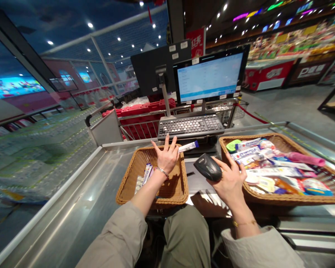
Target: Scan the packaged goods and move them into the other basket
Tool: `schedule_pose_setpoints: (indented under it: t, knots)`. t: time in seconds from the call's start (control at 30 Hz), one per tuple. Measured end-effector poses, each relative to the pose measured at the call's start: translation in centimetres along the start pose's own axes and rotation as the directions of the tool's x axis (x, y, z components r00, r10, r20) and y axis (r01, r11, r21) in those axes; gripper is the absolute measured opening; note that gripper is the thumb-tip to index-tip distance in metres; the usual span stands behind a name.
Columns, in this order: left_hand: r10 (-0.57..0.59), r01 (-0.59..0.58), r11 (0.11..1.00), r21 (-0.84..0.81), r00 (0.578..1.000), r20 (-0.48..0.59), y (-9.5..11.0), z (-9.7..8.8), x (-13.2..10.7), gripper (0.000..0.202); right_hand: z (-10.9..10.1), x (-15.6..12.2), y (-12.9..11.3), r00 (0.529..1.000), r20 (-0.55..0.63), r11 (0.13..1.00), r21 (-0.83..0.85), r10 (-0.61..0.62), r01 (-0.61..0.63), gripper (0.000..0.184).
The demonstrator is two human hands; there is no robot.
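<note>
From where I stood, the metal desk (80,219) filled the lower left of the frame. Then came the smaller basket (182,186), left of centre, with a blue-and-white wrapper (147,172) inside. Over its right side was the left hand (167,159), palm down, some fingers spread wide. On its thumb side it seemed to pinch one wrapped stick (187,147), though the exact contact was hidden from me. This stick was near the centre of the frame; its long axis ran to the right and slightly upward, away from the left grip. The black scanner (208,167) lay lower and to the right of it, near but apart, its head turned toward the left. The right hand (231,182) was closed around the scanner. At far right was the larger basket (281,200), full of packets (273,172).
</note>
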State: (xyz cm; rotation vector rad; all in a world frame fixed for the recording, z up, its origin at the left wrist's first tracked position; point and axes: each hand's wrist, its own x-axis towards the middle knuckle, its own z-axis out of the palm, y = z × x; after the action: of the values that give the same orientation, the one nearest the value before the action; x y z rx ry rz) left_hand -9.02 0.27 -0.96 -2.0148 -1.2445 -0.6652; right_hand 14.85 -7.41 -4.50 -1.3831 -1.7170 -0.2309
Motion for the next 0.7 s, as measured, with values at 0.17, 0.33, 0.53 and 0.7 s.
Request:
schedule_pose_setpoints:
  t: [0.17,0.33,0.53,0.7]
  knots:
    - [0.004,-0.004,1.000,-0.003,1.000,-0.008,0.2,-0.2,0.3,0.019,-0.1,0.0,0.3,1.000,-0.028,1.000,-0.015,0.003,-0.004,0.022]
    - [0.025,-0.025,1.000,0.009,0.999,-0.038,0.7,-0.2,0.7,0.019,-0.8,0.0,0.5,0.997,-0.065,0.999,-0.041,0.034,-0.037,0.020]
    - [0.055,-0.057,0.998,-0.023,0.996,-0.065,2.1,-0.3,2.0,0.018,-2.4,0.3,1.1,0.990,-0.105,0.994,-0.049,0.095,-0.101,0.022]
    - [0.056,-0.060,0.994,-0.092,0.998,-0.042,3.7,-0.4,3.6,0.018,-4.3,0.6,2.4,0.967,-0.152,0.975,-0.064,0.203,-0.215,0.028]
